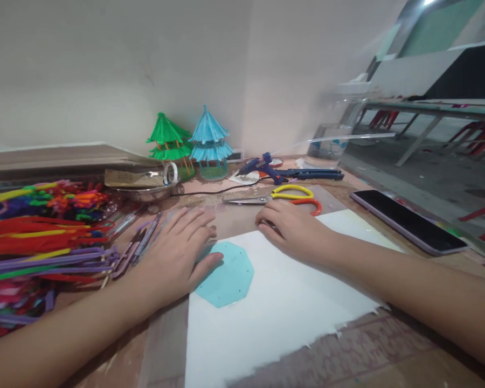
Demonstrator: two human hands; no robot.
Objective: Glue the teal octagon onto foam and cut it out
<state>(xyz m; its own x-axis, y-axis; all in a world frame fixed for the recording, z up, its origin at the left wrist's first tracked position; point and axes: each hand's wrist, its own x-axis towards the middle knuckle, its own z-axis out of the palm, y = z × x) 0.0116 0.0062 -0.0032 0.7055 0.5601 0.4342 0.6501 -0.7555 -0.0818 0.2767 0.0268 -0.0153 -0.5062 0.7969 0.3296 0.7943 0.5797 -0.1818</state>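
Observation:
A light-blue octagon [230, 277] with small dark dots near its edges lies on a white sheet of paper [291, 312]. My left hand [181, 250] rests flat, fingers stretched out; its thumb lies over the octagon's left side. At the paper's far edge, my right hand [293, 229] has loosely curled fingers, and nothing shows in them. Just beyond it are scissors [262, 200] with one yellow and one red-orange handle, partly covered by that hand. The paper's near edge is ragged.
Bundles of coloured pipe cleaners [40, 237] crowd the left, beside a metal bowl [143, 191]. Green [170, 140] and blue [210, 143] pavilion models stand against the wall. A glue gun [262, 166], dark-blue pliers-like tool [311, 174], plastic jar [329, 140] and phone [408, 221] lie behind and right.

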